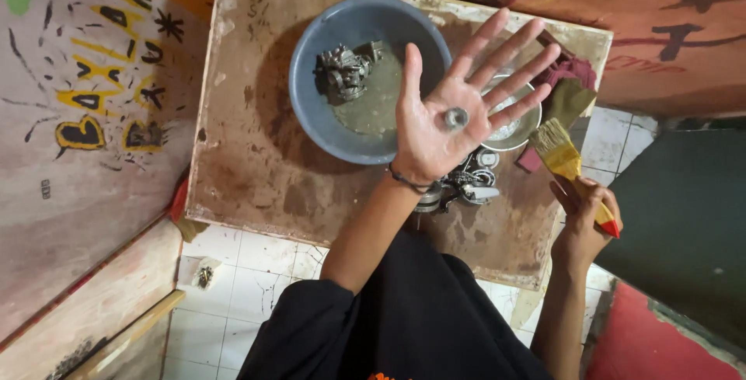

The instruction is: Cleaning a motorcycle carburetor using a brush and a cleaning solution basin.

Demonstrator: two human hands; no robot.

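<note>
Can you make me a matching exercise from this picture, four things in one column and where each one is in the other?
Things:
1. small metal part
2. paintbrush
3. grey engine piece
4. red cloth

Places:
A. sitting in the blue basin
B. on the open left palm
C. at the board's far right corner
D. gripped in the right hand

Pairs: 1-B, 2-D, 3-A, 4-C

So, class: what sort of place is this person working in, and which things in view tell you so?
Probably an informal repair workshop. A blue basin of murky liquid holds a grimy metal engine part, the left hand shows a small metal piece, and the right hand grips a paintbrush over a stained board.
</note>
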